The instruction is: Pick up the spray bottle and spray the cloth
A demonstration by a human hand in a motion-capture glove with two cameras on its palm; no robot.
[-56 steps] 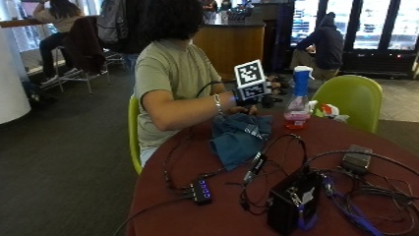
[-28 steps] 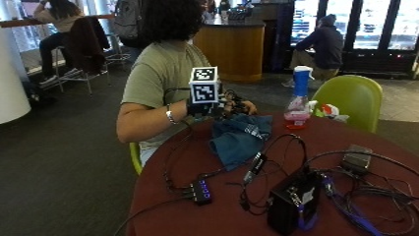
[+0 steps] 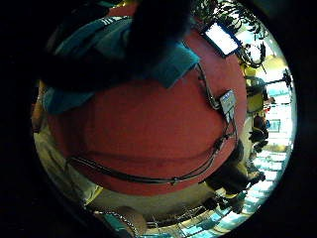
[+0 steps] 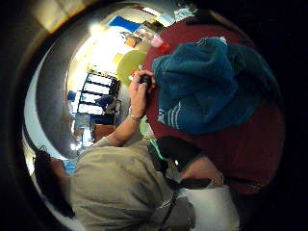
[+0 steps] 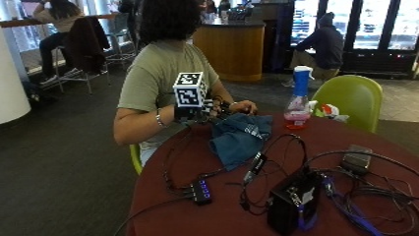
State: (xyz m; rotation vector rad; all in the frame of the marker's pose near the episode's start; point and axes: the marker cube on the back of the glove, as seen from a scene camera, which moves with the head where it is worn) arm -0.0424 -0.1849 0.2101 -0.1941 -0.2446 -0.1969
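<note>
I sat at a round red table (image 5: 216, 216). My gloved right hand (image 5: 196, 112) hovered at the near table edge, just beside the crumpled blue cloth (image 5: 237, 137); couldn't tell if fingers were curled or straight. Spray bottle (image 5: 298, 101) stood upright by the far edge, well apart from the hand, w/ bare tabletop between cloth & bottle. My bare left hand (image 5: 243, 106) rested at the cloth's far side.

Red table (image 5: 216, 216): cloth (image 5: 237, 138), bottle (image 5: 298, 100), cables (image 5: 275, 162)
</note>
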